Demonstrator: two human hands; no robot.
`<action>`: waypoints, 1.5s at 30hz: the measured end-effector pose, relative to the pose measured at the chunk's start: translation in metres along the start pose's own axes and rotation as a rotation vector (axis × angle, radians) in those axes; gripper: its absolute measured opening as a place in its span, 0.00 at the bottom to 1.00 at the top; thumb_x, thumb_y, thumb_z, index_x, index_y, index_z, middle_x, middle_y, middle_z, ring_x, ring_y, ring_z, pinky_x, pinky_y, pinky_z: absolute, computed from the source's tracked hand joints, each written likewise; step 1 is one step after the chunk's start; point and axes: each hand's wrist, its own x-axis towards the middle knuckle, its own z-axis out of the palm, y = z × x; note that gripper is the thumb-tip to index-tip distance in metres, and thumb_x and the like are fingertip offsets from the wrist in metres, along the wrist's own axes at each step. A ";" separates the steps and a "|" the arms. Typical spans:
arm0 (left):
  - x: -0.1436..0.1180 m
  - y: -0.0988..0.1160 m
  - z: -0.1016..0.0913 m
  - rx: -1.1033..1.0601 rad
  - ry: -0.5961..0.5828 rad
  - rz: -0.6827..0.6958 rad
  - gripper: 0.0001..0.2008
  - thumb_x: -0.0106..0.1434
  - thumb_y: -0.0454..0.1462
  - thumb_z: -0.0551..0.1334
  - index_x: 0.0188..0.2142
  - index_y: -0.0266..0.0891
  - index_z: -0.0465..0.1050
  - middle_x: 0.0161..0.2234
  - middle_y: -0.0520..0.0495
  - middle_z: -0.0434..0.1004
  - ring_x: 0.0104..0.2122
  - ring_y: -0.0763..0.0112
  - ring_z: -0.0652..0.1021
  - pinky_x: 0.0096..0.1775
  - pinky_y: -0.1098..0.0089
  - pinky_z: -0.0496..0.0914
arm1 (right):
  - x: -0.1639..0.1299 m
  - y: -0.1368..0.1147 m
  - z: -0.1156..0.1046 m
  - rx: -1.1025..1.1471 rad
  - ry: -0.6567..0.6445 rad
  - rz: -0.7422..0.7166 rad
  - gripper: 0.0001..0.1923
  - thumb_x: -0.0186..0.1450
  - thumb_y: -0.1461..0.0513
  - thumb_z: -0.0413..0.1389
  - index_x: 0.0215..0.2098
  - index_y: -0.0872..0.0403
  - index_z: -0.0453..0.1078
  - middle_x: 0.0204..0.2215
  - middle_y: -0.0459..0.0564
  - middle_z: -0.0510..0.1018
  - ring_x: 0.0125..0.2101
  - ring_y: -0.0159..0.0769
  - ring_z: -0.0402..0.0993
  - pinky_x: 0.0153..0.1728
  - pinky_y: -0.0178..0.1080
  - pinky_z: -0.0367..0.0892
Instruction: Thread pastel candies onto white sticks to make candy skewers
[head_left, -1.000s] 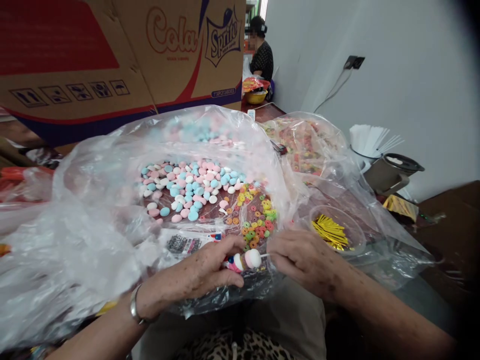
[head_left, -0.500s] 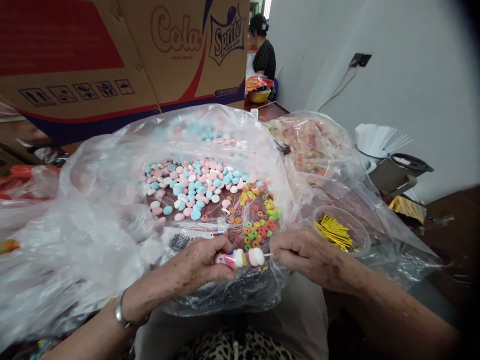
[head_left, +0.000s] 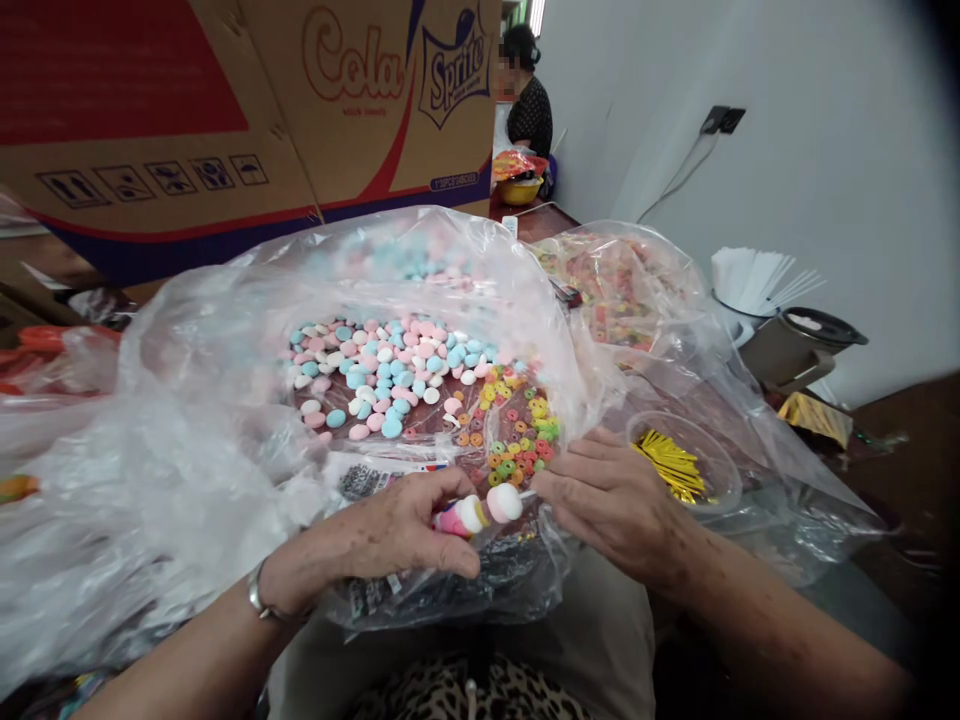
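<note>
In the head view, my left hand is closed around a small candy skewer with a pink printed part, its thumb stretched along the near side. From that grip stick out a white candy with a yellow ring and a pink-and-white candy. My right hand pinches the short white stick end to the right of it. Just beyond the hands, many pink, blue and white candies lie in a clear plastic bag, with coloured ring candies at their right.
A round clear tub of gold twist ties stands right of my right hand. White sticks and a grey-brown jug are farther right. A large cardboard box blocks the back left. Another person sits at the far end.
The skewer has tilted, its stick end now higher. My right hand has shifted slightly left and up, its fingers more extended; my left hand has turned a little and its thumb has straightened.
</note>
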 end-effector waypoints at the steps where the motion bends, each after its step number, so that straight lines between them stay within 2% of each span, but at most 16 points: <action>1: -0.001 0.002 -0.001 -0.048 -0.029 -0.061 0.21 0.54 0.49 0.72 0.40 0.39 0.71 0.29 0.56 0.69 0.28 0.72 0.68 0.27 0.74 0.61 | 0.000 0.001 0.000 -0.016 0.012 -0.017 0.10 0.70 0.67 0.51 0.32 0.56 0.72 0.26 0.48 0.78 0.27 0.34 0.66 0.32 0.40 0.55; 3: -0.004 0.004 -0.003 -0.134 -0.078 -0.142 0.19 0.54 0.48 0.72 0.37 0.39 0.70 0.24 0.57 0.68 0.24 0.74 0.68 0.25 0.75 0.61 | 0.000 0.004 0.000 -0.032 0.025 -0.039 0.09 0.70 0.68 0.52 0.34 0.56 0.72 0.26 0.48 0.77 0.27 0.33 0.65 0.32 0.40 0.54; 5: -0.005 0.004 -0.003 -0.212 -0.114 -0.167 0.18 0.54 0.46 0.72 0.34 0.39 0.69 0.22 0.57 0.68 0.21 0.75 0.68 0.23 0.75 0.63 | 0.000 0.006 0.000 -0.027 0.032 -0.055 0.08 0.70 0.67 0.52 0.35 0.56 0.73 0.26 0.47 0.78 0.27 0.33 0.65 0.31 0.40 0.54; 11: -0.003 0.002 0.000 -0.243 -0.166 -0.230 0.18 0.49 0.43 0.74 0.34 0.39 0.71 0.24 0.57 0.70 0.19 0.78 0.68 0.21 0.77 0.65 | 0.005 0.002 0.006 0.049 0.007 -0.128 0.10 0.71 0.65 0.52 0.34 0.54 0.72 0.26 0.46 0.78 0.27 0.33 0.63 0.32 0.41 0.53; 20: 0.007 0.009 0.013 -0.122 -0.124 -0.140 0.18 0.52 0.45 0.72 0.31 0.41 0.66 0.21 0.57 0.68 0.20 0.74 0.70 0.21 0.76 0.62 | 0.010 -0.020 0.022 0.104 -0.088 0.011 0.13 0.68 0.68 0.49 0.27 0.55 0.69 0.22 0.45 0.71 0.26 0.34 0.61 0.33 0.41 0.53; 25: 0.001 0.009 0.008 -0.077 -0.045 -0.075 0.19 0.54 0.49 0.72 0.33 0.40 0.68 0.23 0.56 0.67 0.22 0.74 0.69 0.23 0.75 0.61 | 0.012 -0.006 0.015 0.122 -0.106 0.029 0.13 0.69 0.68 0.49 0.28 0.54 0.70 0.23 0.45 0.73 0.27 0.34 0.63 0.32 0.40 0.53; 27: -0.003 0.007 0.004 -0.077 -0.052 -0.080 0.19 0.56 0.51 0.70 0.35 0.39 0.70 0.23 0.56 0.67 0.22 0.74 0.68 0.24 0.74 0.61 | 0.012 -0.002 0.011 0.126 -0.106 0.032 0.14 0.69 0.68 0.49 0.28 0.55 0.70 0.23 0.45 0.73 0.27 0.34 0.64 0.32 0.40 0.53; 30: -0.009 0.002 0.002 -0.147 -0.062 -0.109 0.20 0.56 0.51 0.69 0.35 0.39 0.70 0.23 0.57 0.65 0.20 0.75 0.67 0.23 0.74 0.62 | 0.013 -0.002 0.007 0.141 -0.128 0.045 0.15 0.69 0.68 0.48 0.26 0.55 0.69 0.23 0.45 0.73 0.26 0.33 0.65 0.32 0.39 0.53; 35: -0.013 -0.006 0.002 -0.094 0.029 -0.057 0.20 0.56 0.51 0.69 0.34 0.39 0.69 0.24 0.58 0.61 0.22 0.75 0.65 0.23 0.75 0.61 | 0.015 -0.007 0.004 0.194 -0.214 0.114 0.16 0.69 0.68 0.47 0.23 0.55 0.65 0.21 0.44 0.72 0.24 0.31 0.62 0.31 0.38 0.52; 38: -0.012 -0.004 0.004 0.037 0.022 0.027 0.17 0.59 0.50 0.68 0.35 0.39 0.71 0.24 0.57 0.65 0.24 0.74 0.66 0.24 0.75 0.58 | 0.015 -0.010 0.011 0.254 -0.321 0.172 0.15 0.68 0.68 0.48 0.23 0.54 0.65 0.22 0.43 0.73 0.24 0.30 0.62 0.31 0.37 0.53; 41: -0.009 -0.001 0.008 0.096 0.002 0.051 0.15 0.61 0.48 0.67 0.36 0.40 0.71 0.23 0.57 0.67 0.24 0.74 0.66 0.25 0.74 0.56 | 0.017 -0.015 0.022 0.331 -0.402 0.221 0.14 0.66 0.68 0.50 0.23 0.54 0.65 0.21 0.42 0.72 0.23 0.29 0.62 0.30 0.36 0.54; 45: -0.006 0.003 0.013 0.042 -0.029 0.018 0.15 0.62 0.48 0.66 0.38 0.39 0.71 0.22 0.57 0.66 0.23 0.73 0.66 0.24 0.73 0.56 | 0.022 -0.017 0.029 0.323 -0.397 0.180 0.14 0.67 0.67 0.51 0.23 0.54 0.66 0.21 0.43 0.72 0.24 0.31 0.63 0.30 0.36 0.55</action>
